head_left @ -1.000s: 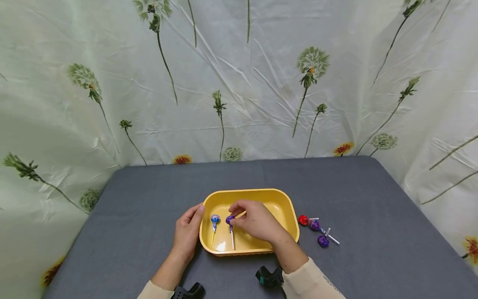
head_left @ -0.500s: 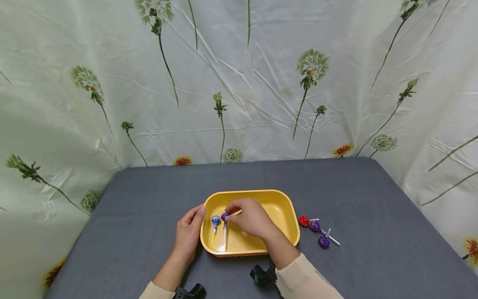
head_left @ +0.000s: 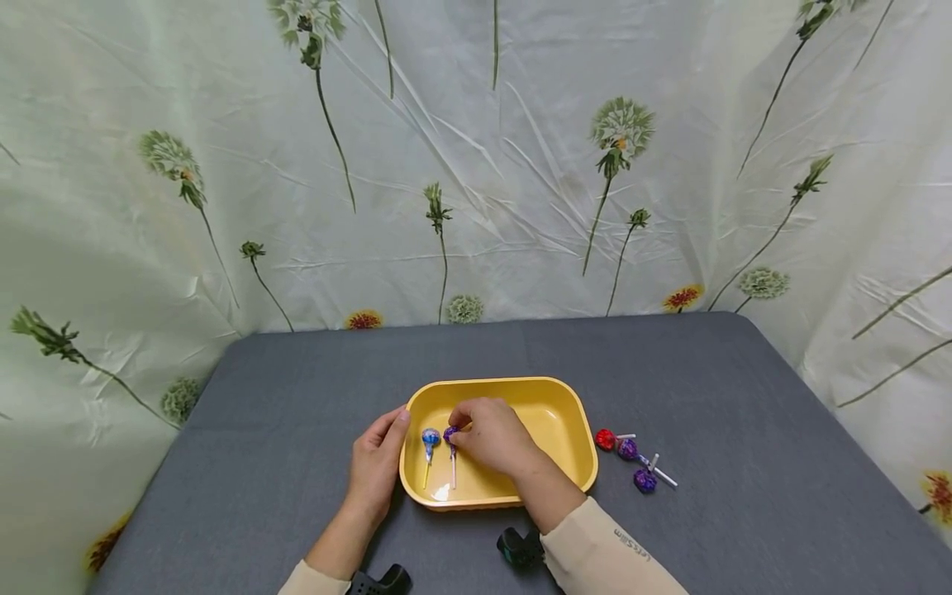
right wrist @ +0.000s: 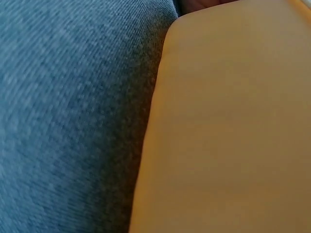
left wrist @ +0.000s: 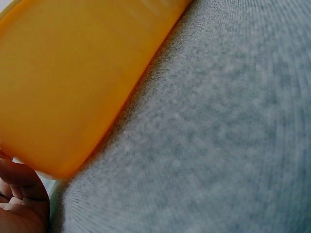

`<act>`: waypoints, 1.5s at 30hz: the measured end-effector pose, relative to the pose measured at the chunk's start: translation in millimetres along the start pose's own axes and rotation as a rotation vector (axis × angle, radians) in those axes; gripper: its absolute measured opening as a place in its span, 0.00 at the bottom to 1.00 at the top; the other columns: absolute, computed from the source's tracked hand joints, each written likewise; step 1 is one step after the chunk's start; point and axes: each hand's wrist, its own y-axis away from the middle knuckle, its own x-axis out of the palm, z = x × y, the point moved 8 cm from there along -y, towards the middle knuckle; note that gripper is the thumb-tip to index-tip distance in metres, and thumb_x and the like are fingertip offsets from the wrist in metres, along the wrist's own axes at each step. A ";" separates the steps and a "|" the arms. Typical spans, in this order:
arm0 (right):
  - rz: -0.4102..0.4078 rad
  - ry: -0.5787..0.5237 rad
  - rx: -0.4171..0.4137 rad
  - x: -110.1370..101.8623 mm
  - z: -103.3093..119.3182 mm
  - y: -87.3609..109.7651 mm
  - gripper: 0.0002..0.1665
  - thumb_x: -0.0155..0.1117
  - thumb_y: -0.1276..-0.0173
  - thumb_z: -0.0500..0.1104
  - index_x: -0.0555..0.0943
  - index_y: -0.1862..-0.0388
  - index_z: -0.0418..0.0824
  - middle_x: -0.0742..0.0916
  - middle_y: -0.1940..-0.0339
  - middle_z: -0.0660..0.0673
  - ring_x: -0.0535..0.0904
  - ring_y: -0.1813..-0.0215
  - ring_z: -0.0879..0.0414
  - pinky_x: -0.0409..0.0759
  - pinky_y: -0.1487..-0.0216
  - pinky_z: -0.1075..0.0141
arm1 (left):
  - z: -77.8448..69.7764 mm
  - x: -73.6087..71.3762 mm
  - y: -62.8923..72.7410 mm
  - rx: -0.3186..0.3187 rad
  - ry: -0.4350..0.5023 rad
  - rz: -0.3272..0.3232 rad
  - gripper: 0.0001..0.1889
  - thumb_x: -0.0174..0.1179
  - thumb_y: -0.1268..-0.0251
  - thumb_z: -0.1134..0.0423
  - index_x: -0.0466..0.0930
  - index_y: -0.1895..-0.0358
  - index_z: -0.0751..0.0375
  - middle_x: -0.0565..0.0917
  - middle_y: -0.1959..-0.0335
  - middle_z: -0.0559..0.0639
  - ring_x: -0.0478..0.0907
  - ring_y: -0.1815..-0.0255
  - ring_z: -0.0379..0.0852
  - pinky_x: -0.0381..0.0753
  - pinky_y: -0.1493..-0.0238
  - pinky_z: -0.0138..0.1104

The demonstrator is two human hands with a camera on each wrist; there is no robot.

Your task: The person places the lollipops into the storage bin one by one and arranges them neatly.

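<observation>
A yellow tray (head_left: 521,502) sits on the table, its outer wall filling much of both wrist views. My left hand (head_left: 378,459) holds the tray's left side, thumb at the rim; curled fingers (left wrist: 24,182) show at its corner in the left wrist view. Inside the tray, my right hand (head_left: 494,436) pinches the wrapped head of a purple lollipop (head_left: 451,450) between thumb and forefinger. Its pale stick points toward the near wall. Just left of it lies a blue lollipop (head_left: 430,440) with a yellow stick, roughly parallel.
Right of the tray, a red lollipop (head_left: 605,440) and two purple lollipops (head_left: 644,480) lie close together with white sticks crossing. A dark grey cloth (head_left: 312,397) covers the table. Behind hangs a flowered curtain (head_left: 521,165).
My right hand has shifted left with the purple lollipop, bringing it nearer the blue one and more in line with it. The left hand stays at the tray's side.
</observation>
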 end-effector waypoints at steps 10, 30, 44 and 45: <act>0.010 0.004 -0.005 1.7 0.9 -0.7 0.03 0.74 0.35 0.41 0.87 0.64 0.45 0.91 0.62 0.50 0.81 0.59 0.56 0.79 0.52 0.61 | -1.9 -0.6 3.2 0.006 -0.018 -0.001 0.26 0.54 0.21 0.48 0.78 0.34 0.65 0.81 0.35 0.62 0.78 0.35 0.54 0.81 0.47 0.22; -0.002 -0.002 -0.014 1.7 -1.7 1.0 0.05 0.75 0.36 0.42 0.87 0.62 0.45 0.91 0.62 0.51 0.80 0.59 0.56 0.77 0.53 0.62 | -2.2 -0.9 4.2 0.008 -0.017 0.004 0.26 0.54 0.20 0.49 0.79 0.35 0.66 0.81 0.36 0.63 0.81 0.43 0.41 0.79 0.52 0.19; 0.001 -0.022 0.010 0.1 -2.6 1.9 0.05 0.75 0.36 0.41 0.87 0.62 0.45 0.91 0.60 0.51 0.81 0.58 0.56 0.78 0.52 0.61 | -1.7 -0.4 3.3 0.008 -0.010 0.008 0.26 0.54 0.21 0.49 0.78 0.34 0.66 0.81 0.35 0.63 0.80 0.43 0.38 0.79 0.51 0.19; -0.002 -0.024 0.012 -0.5 -3.0 2.0 0.05 0.75 0.36 0.42 0.87 0.62 0.45 0.91 0.59 0.51 0.81 0.58 0.56 0.79 0.52 0.61 | -1.4 -0.4 3.0 0.007 -0.010 0.008 0.26 0.54 0.21 0.49 0.78 0.35 0.66 0.81 0.35 0.62 0.80 0.45 0.37 0.79 0.51 0.19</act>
